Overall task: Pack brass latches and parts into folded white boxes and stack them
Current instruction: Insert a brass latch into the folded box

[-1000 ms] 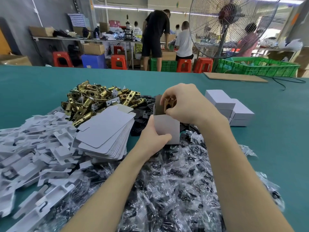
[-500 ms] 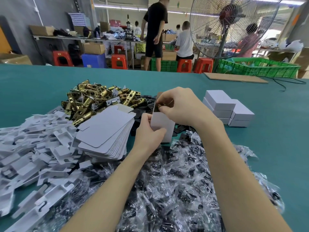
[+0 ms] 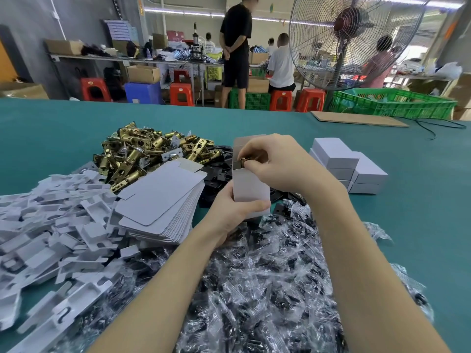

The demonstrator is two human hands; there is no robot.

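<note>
While my right hand (image 3: 275,161) pinches a brass latch (image 3: 245,159) at the open top of the white box (image 3: 251,184), my left hand (image 3: 235,210) grips the box low down, upright over the bagged parts (image 3: 254,289). I judge the latch heavy, hard and slick, the thin card easily crushed, so I hold it by its corners. Flat blanks (image 3: 163,200) lie left, finished boxes (image 3: 356,166) right.

Teal counter (image 3: 420,225); shiny brass latches (image 3: 142,154); plain white box (image 3: 251,187); white flat blanks (image 3: 158,202); black parts in clear bags (image 3: 267,289); green crate (image 3: 392,103); red stools (image 3: 95,89).
</note>
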